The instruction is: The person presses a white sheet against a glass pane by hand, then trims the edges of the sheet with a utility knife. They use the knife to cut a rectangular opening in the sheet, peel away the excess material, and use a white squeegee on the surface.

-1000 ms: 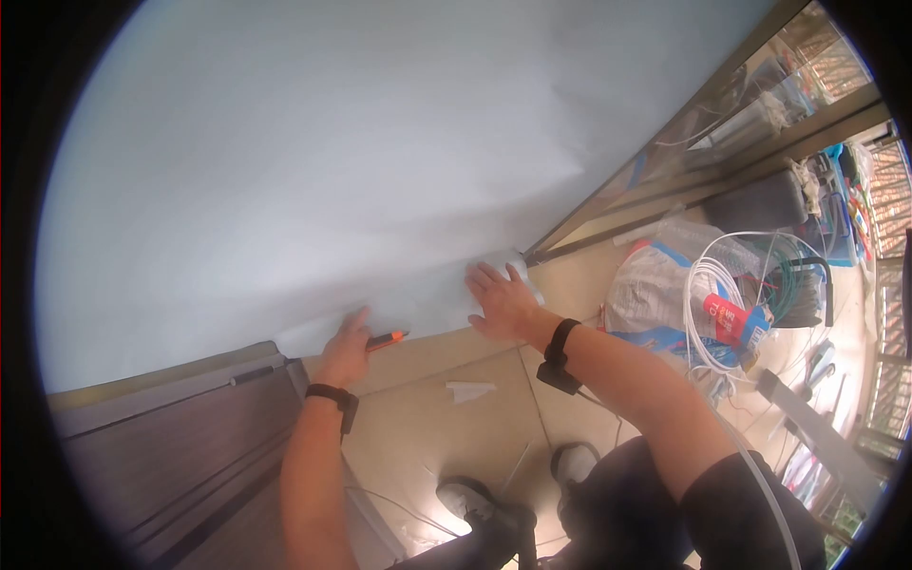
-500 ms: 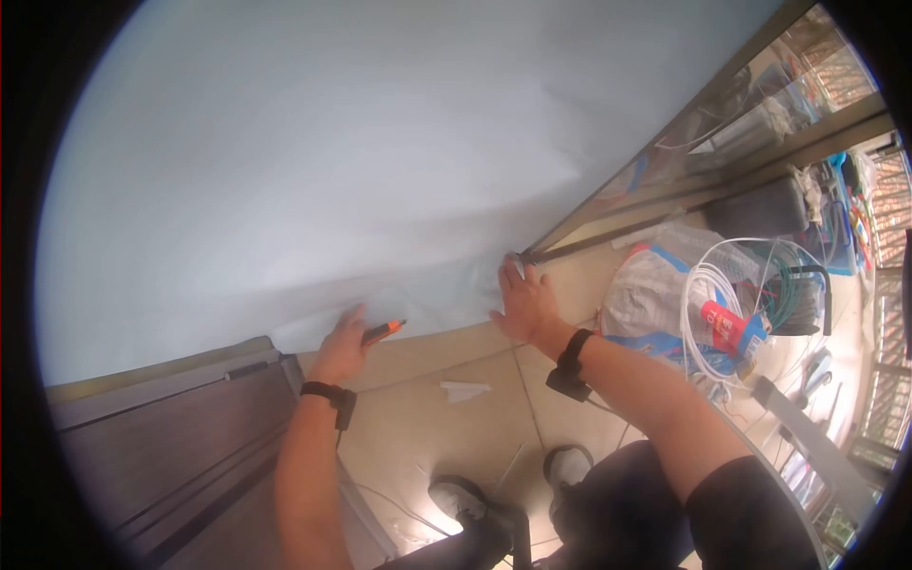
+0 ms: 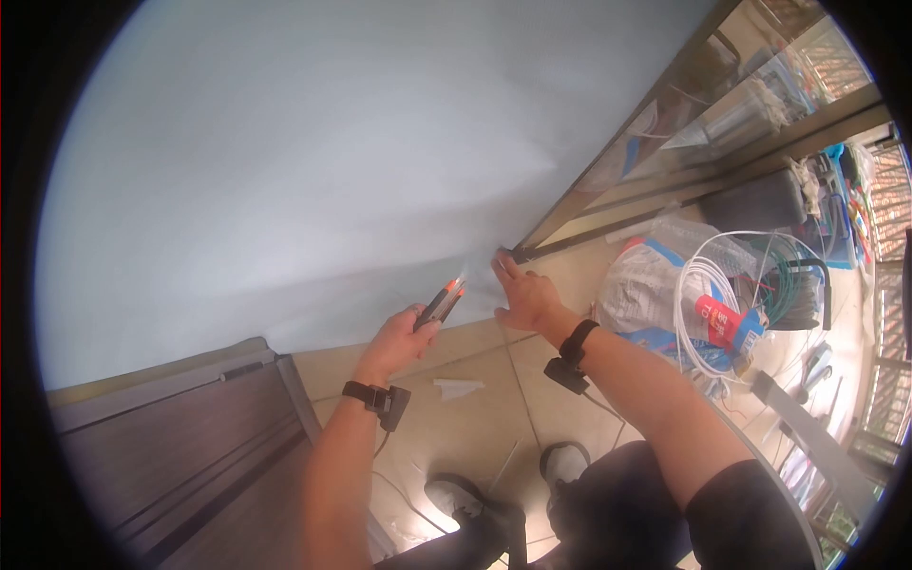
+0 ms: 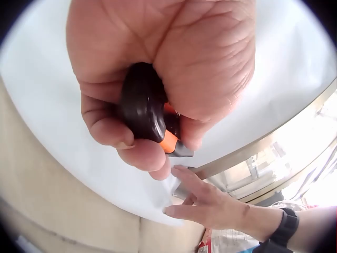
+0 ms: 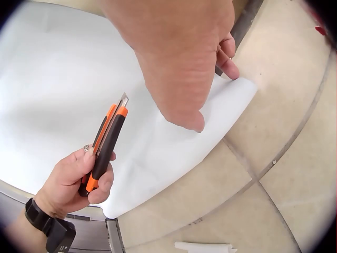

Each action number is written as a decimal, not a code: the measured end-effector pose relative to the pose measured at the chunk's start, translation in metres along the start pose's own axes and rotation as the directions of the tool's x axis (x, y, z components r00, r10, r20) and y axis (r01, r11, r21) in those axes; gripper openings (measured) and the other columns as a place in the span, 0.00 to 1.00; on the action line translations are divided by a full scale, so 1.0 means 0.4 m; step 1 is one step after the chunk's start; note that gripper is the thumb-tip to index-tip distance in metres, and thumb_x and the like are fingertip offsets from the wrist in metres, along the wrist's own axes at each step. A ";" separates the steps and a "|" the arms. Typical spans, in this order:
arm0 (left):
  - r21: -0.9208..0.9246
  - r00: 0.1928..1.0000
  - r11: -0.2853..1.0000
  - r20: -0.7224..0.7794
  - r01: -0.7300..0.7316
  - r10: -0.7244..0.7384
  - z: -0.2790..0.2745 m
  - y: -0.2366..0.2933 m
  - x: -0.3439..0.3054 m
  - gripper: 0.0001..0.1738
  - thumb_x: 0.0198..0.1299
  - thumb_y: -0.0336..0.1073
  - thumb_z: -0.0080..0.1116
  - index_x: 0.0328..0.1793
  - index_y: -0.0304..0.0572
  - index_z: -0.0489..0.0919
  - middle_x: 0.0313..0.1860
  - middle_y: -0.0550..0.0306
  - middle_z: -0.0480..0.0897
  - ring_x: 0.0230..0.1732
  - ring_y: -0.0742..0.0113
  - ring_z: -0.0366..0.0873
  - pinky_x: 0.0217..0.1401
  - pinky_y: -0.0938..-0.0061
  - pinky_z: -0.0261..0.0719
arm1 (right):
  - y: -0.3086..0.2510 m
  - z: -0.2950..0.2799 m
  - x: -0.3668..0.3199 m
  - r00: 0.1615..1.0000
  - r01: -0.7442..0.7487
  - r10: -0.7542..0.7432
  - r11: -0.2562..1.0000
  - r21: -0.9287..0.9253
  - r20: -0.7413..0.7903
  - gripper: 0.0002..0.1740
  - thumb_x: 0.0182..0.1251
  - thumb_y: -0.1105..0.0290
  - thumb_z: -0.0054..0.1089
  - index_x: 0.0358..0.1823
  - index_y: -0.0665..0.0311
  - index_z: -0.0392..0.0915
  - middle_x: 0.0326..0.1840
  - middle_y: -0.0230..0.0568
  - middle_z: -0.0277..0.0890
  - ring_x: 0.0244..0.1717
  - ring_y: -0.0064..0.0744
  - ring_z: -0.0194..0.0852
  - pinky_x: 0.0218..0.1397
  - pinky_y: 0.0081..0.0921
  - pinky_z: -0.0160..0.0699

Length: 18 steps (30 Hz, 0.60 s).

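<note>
My left hand [image 3: 391, 346] grips a black and orange utility knife [image 5: 109, 145], its short blade bare and pointing up toward the sheet's corner. In the left wrist view the fingers wrap round the black handle [image 4: 141, 105]. A large pale blue-white sheet [image 3: 285, 190] spreads in front of me, its loose lower edge lying over the floor tiles. At the sheet's right corner, beside the foot of a metal frame [image 3: 528, 253], my right hand [image 3: 532, 300] presses with extended fingers and spread thumb. The knife tip is a short way left of those fingers.
To the right lie a white sack [image 3: 638, 290], coiled white cable [image 3: 686, 313] and a reel of green wire [image 3: 796, 294]. A dark panel [image 3: 180, 446] stands at lower left. A white scrap [image 3: 458, 388] lies on the tiles near my shoes [image 3: 567, 463].
My left hand has lifted off the sheet's edge and moved right, turning the knife blade upward. The right hand has slid right to the corner by the frame.
</note>
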<state>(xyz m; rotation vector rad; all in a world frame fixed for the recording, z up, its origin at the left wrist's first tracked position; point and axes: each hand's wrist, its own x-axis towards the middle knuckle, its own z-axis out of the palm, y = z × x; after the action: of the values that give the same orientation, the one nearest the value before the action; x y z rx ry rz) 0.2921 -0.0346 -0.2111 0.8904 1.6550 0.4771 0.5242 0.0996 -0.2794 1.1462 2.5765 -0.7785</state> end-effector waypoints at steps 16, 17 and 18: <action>0.118 0.980 0.986 -0.145 -0.118 0.135 0.054 -0.011 -0.001 0.29 0.55 0.42 0.74 0.58 0.36 0.77 0.33 0.55 0.81 0.34 0.66 0.78 0.41 0.69 0.77 | -0.007 0.022 0.000 0.998 -0.019 0.013 0.996 -0.085 -0.066 0.50 0.53 0.61 0.68 0.79 0.59 0.57 0.83 0.42 0.49 0.67 0.57 0.68 0.60 0.51 0.78; 0.128 0.975 0.979 -0.134 -0.158 0.175 0.053 -0.010 -0.004 0.33 0.52 0.39 0.75 0.62 0.37 0.76 0.35 0.54 0.82 0.36 0.64 0.78 0.44 0.68 0.78 | -0.008 0.023 0.001 0.997 -0.026 0.020 0.996 -0.089 -0.069 0.50 0.54 0.61 0.68 0.79 0.58 0.57 0.83 0.42 0.49 0.66 0.57 0.68 0.59 0.51 0.78; 0.126 0.976 0.979 -0.134 -0.157 0.174 0.052 -0.006 -0.005 0.33 0.52 0.39 0.75 0.62 0.37 0.76 0.35 0.54 0.82 0.36 0.64 0.78 0.44 0.68 0.78 | -0.006 0.025 0.002 0.997 -0.034 0.027 0.995 -0.093 -0.073 0.50 0.54 0.60 0.68 0.80 0.56 0.57 0.82 0.42 0.49 0.66 0.56 0.68 0.57 0.51 0.78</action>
<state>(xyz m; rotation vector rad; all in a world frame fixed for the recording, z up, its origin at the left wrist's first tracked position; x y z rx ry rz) 0.3113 -0.0407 -0.2174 1.1074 1.7611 0.5767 0.5218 0.0932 -0.2870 1.2023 2.6163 -0.6130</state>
